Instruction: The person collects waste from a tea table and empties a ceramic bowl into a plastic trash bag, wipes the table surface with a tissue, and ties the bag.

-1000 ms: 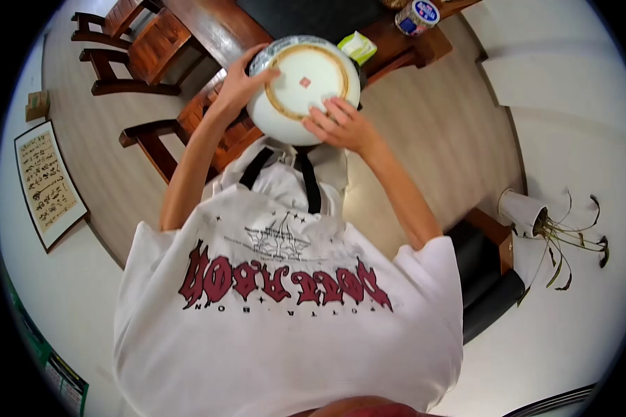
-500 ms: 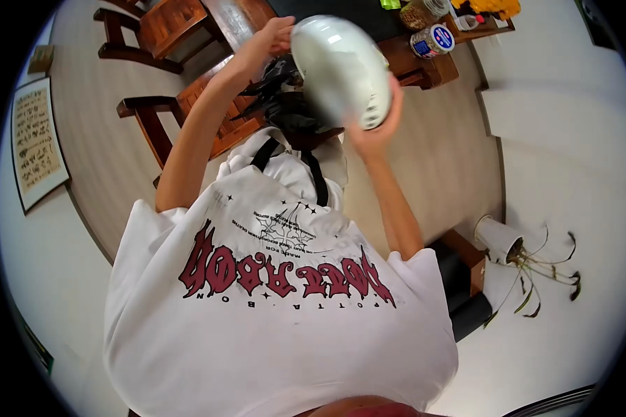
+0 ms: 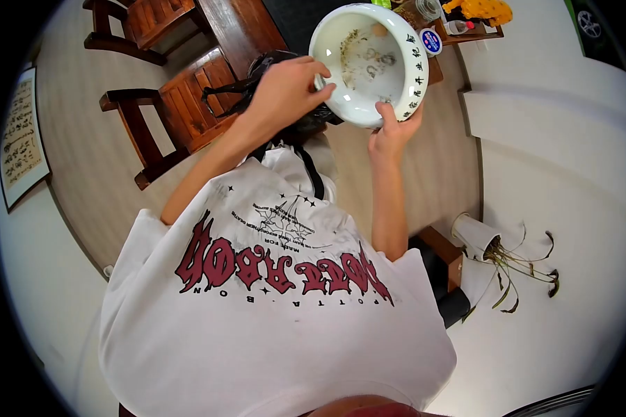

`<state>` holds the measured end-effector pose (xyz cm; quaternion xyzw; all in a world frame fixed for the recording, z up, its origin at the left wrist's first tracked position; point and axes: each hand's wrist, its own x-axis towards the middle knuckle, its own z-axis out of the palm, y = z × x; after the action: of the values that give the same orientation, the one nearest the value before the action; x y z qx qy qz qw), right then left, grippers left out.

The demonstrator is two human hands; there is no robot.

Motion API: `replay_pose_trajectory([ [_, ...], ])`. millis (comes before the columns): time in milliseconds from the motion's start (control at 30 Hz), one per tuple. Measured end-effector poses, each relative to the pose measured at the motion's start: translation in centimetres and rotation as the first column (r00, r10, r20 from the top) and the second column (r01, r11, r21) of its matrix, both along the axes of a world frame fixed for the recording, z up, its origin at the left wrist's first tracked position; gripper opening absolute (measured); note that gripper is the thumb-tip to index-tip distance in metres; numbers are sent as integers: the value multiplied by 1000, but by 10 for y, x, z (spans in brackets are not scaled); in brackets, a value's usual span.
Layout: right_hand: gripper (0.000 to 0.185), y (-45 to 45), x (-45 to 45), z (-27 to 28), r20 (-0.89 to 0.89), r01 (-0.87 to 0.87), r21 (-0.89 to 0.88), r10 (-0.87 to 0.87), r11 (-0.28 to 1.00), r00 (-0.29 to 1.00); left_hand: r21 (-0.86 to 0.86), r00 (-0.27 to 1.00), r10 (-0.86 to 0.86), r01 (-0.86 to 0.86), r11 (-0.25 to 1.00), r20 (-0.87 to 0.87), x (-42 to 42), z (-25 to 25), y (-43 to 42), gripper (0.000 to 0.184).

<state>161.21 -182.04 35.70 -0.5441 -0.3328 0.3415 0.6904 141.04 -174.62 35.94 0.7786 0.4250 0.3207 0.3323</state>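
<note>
A round white ceramic bowl [image 3: 368, 42], shaped like a large ashtray, is held up in front of me and tilted so its inside shows. Brown specks and grey stains mark the bottom, and dark characters run along the right side of its rim. My right hand [image 3: 394, 132] grips the lower right rim, with the thumb over the inner edge. At the left rim is my left hand [image 3: 292, 87], thumb and fingers curled about the edge. Behind my left hand, a black plastic bag [image 3: 275, 59] is partly hidden.
Wooden chairs [image 3: 188, 94] stand at left beside a dark-topped table [image 3: 295, 21]. Past the bowl, a lidded jar [image 3: 431, 42], a bottle [image 3: 459, 27] and a yellow bag [image 3: 487, 10] sit on wooden furniture. A potted plant [image 3: 476, 236] stands at right by the wall.
The bowl has turned from showing its outside to showing its stained inside, and has moved slightly right. My left hand, earlier raised beside it, has come down to its left rim.
</note>
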Motion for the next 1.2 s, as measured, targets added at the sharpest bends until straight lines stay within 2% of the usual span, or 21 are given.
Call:
replay_pose_trajectory([
  [67, 81, -1, -4, 3, 13, -2, 10, 1, 1000, 1000, 41, 983, 21, -13, 999, -185, 25, -9, 0, 32],
  [167, 81, -1, -11, 8, 55, 7, 25, -8, 1000, 998, 3, 945, -4, 5, 1000, -326, 41, -11, 11, 32],
  [300, 82, -3, -10, 7, 105, -22, 32, 19, 999, 994, -58, 939, -76, 60, 996, -335, 52, -9, 10, 29],
  [500, 83, -5, -18, 17, 97, -35, 61, 29, 998, 995, 48, 947, 21, -6, 999, -321, 56, -15, 8, 24],
  [633, 82, -5, -18, 14, 133, -10, 47, 4, 999, 991, 79, 970, 0, 19, 997, -241, 60, -34, 11, 18],
  [733, 78, -5, -28, 18, 10, 50, 68, -51, 996, 999, 90, 974, 3, 18, 996, -225, 56, -32, 9, 15],
  [800, 72, -4, -30, 21, 2, 64, 62, -65, 996, 998, 66, 972, 8, 8, 998, -236, 50, -20, 4, 14],
  [900, 65, -6, -25, 17, 6, 120, 38, -120, 992, 993, 81, 993, 72, -64, 995, -97, 29, 10, -7, 12],
  [933, 63, -6, -21, 14, -4, 144, 21, -144, 989, 990, 106, 995, 94, -97, 990, 31, 19, 9, -7, 11],
  [967, 62, -6, -17, 15, -14, 169, 5, -169, 986, 986, 112, 987, 153, -158, 981, 49, 9, 16, -7, 11],
  [1033, 59, -8, -9, 24, -73, 208, -66, -212, 976, 974, 76, 971, 239, -236, 969, -28, -11, 19, -1, 12],
  [1067, 57, -12, -6, 26, -105, 226, -108, -237, 968, 966, 88, 958, 249, -238, 967, -141, -16, 10, 4, 12],
  [1167, 57, -10, -5, 21, -108, 280, -92, -289, 956, 951, 129, 876, 153, -105, 986, -457, -15, -51, 22, 11],
  [1200, 56, -10, -3, 22, -107, 296, -81, -304, 952, 947, 133, 863, 125, -67, 989, -490, -11, -63, 26, 9],
])
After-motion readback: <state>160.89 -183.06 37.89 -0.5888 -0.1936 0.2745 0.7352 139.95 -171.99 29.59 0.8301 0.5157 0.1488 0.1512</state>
